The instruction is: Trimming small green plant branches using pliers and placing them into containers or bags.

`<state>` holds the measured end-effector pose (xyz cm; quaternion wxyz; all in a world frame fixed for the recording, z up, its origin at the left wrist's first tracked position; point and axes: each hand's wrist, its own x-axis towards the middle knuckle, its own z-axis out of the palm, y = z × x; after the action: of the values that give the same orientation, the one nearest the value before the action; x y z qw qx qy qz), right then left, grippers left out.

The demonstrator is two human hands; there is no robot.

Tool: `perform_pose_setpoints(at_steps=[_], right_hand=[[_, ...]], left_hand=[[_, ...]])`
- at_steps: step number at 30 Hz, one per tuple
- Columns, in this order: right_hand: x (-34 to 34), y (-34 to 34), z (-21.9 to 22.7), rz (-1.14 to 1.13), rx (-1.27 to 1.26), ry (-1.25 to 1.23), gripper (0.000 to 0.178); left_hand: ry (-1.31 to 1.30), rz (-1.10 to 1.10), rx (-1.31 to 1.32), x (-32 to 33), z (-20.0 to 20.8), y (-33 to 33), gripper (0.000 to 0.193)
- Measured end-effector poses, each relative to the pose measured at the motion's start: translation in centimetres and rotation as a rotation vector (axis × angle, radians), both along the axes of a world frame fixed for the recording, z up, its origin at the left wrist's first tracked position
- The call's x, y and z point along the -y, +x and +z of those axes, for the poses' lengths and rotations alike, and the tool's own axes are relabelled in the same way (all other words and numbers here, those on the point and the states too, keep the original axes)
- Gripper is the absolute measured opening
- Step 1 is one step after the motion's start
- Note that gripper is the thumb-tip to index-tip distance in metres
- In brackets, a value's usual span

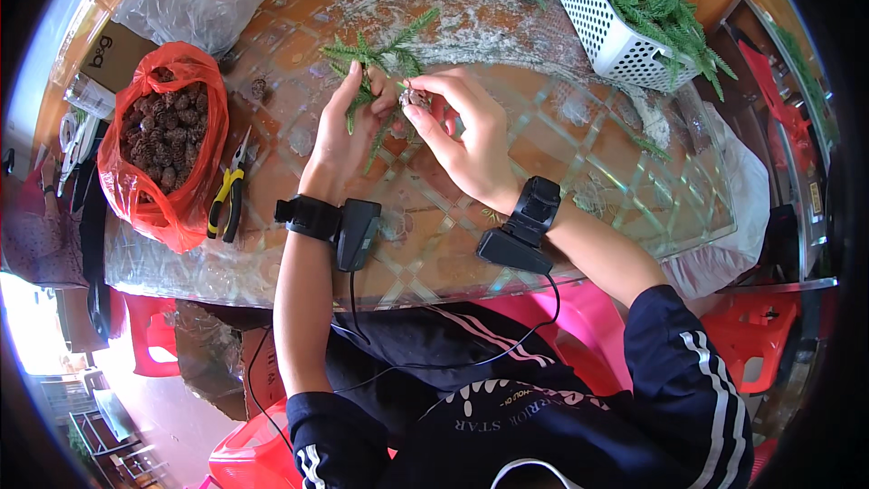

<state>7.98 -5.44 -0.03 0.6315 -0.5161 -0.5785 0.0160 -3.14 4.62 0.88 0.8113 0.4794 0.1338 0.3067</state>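
Over the middle of the table, my left hand [348, 122] is closed around a green artificial pine sprig [398, 52], whose needled branches spread above and below the fingers. Close beside it, my right hand [466, 127] pinches a small brown pine cone [415, 99] between thumb and fingers. The cone sits right against the sprig; whether the two are joined is hidden by my fingers. Each wrist wears a black strap with a small dark box on it.
To the left stands a red plastic bag [199, 190] full of pine cones, with yellow-black pliers [231, 195] and a loose cone [259, 89] nearby. A white perforated basket [625, 50] of green sprigs stands far right. White powder [507, 32] covers part of the glass-topped table [434, 254].
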Motion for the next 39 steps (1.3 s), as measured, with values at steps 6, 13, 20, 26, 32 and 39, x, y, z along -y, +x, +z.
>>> perform_pose_setpoints(at_steps=[6,13,20,26,32,39], right_hand=[[0.0,-0.1,-0.2,-0.044,0.039,0.003,0.017],[-0.1,0.2,-0.4,-0.122,0.173,0.055,0.018],[-0.1,0.0,-0.1,-0.192,0.214,0.042,0.017],[-0.3,0.4,-0.4,-0.24,0.251,0.089,0.02],[-0.4,0.0,-0.2,-0.118,0.1,0.089,0.025],[0.1,0.1,-0.1,0.051,-0.126,-0.018,0.033]], left_hand=[[0.106,-0.046,0.002,-0.8,-0.9,-0.1,0.036],[0.247,-0.058,-0.053,-1.2,-1.2,-0.1,0.039],[0.253,-0.025,-0.123,-0.2,-0.8,-0.3,0.038],[0.241,-0.053,-0.158,0.2,-0.2,-0.5,0.036],[0.239,-0.097,-0.115,0.5,-0.1,-1.0,0.029],[-0.09,-0.153,0.022,0.7,-0.4,-1.6,0.015]])
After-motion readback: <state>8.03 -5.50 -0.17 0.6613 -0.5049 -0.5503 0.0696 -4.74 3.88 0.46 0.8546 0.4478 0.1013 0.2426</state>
